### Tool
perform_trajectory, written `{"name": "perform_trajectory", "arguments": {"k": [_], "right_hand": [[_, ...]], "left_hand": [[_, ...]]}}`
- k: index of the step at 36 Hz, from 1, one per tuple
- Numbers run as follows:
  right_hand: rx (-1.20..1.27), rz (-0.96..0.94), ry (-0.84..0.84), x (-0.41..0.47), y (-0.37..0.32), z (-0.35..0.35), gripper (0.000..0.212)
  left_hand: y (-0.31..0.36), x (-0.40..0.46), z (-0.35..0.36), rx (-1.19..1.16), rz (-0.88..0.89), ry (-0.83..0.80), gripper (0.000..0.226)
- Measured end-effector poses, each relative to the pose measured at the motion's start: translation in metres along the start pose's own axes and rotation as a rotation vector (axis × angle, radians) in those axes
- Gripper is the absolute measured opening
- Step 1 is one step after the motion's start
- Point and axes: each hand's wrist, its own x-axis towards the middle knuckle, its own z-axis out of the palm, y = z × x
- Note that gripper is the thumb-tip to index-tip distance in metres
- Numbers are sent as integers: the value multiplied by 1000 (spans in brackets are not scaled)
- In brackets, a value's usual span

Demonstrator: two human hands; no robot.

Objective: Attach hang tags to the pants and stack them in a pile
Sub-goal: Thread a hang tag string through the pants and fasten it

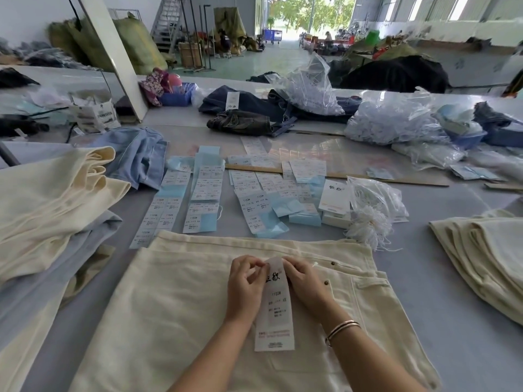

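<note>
hang tag [274, 306]: flat on the cream pants [175, 306], top end between both hands' fingertips
left hand [245, 284]: pinching tag's top edge
right hand [305, 281]: pinching the other side

Two hands: left hand [245, 284], right hand [307, 282]. One hang tag [274, 309] between them. One pair of cream pants [175, 315] beneath. Two cream stacks: left stack [48, 210], right stack [486, 256]. One string bundle [368, 224] beyond right hand.
</note>
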Motion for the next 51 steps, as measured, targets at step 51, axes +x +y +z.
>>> {"name": "perform_trajectory", "arguments": {"k": [51], "right_hand": [[-426, 109, 638, -105, 5, -117, 22]], "left_hand": [[64, -15, 129, 268, -38, -823, 11]]}}
